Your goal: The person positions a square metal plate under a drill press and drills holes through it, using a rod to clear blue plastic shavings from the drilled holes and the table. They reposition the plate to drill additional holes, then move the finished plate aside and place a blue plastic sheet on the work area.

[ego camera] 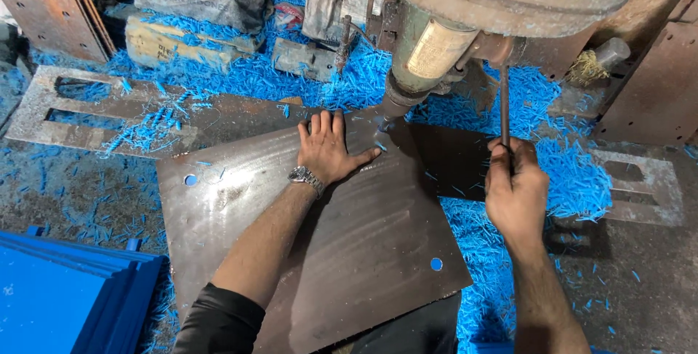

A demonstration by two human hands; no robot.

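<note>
Head view: left hand (327, 149) lies flat, fingers spread, its grip apart, pressing the brown sheet (327, 245) on the bench under the drill press (425, 56). Right hand (515, 190) has its grip clamped on the drill's thin lever (504, 99); blue shavings (480, 245) surround the sheet.

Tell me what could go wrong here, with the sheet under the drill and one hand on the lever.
1. The left hand lies flat on the brown sheet with its thumb close to the drill tip; a slip or grab could hurt it.
2. Nothing visibly clamps the sheet, so it may spin.
3. The wristwatch could perhaps snag, and the blue shavings may let the sheet slide while the right hand grips the lever.
</note>
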